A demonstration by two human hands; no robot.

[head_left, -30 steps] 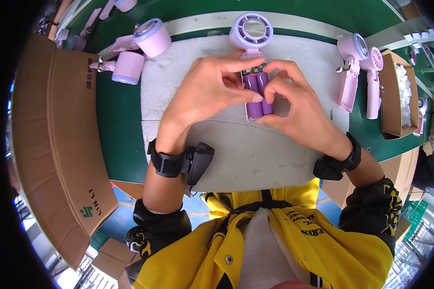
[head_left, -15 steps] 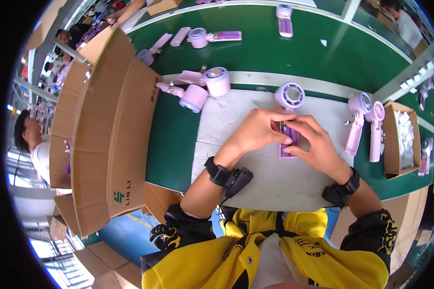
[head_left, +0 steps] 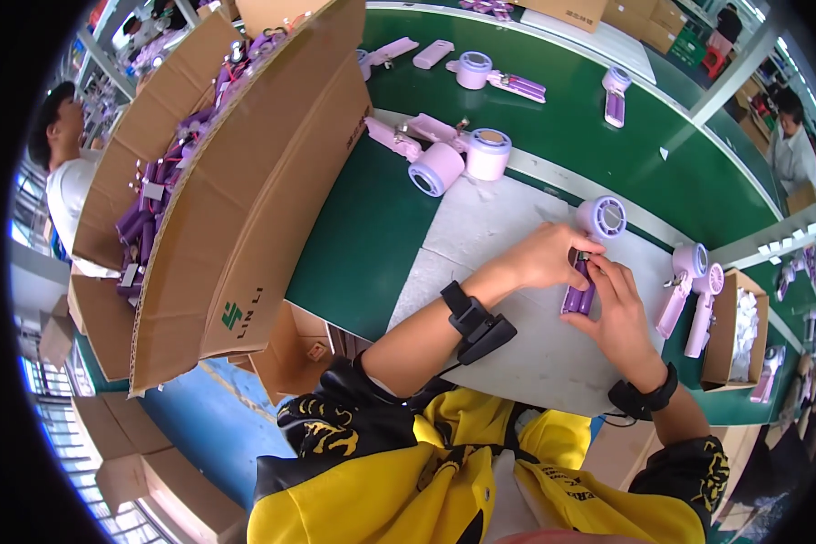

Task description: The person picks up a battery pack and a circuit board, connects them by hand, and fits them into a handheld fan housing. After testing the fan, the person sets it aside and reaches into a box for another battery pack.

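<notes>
The right hand (head_left: 615, 304) curls round the purple batteries (head_left: 575, 302) in the open handle of a lilac fan (head_left: 602, 218), thumb at their lower end, fingers higher up; the left hand (head_left: 553, 257) grasps the fan's handle from the other side, near its top; the fan lies between both hands on a grey mat (head_left: 517, 354), its round head just beyond the fingers; further right stand two more fans and a small box (head_left: 720, 335); beyond the mat, more fan pieces (head_left: 517, 88) lie on the green worktop (head_left: 571, 109).
</notes>
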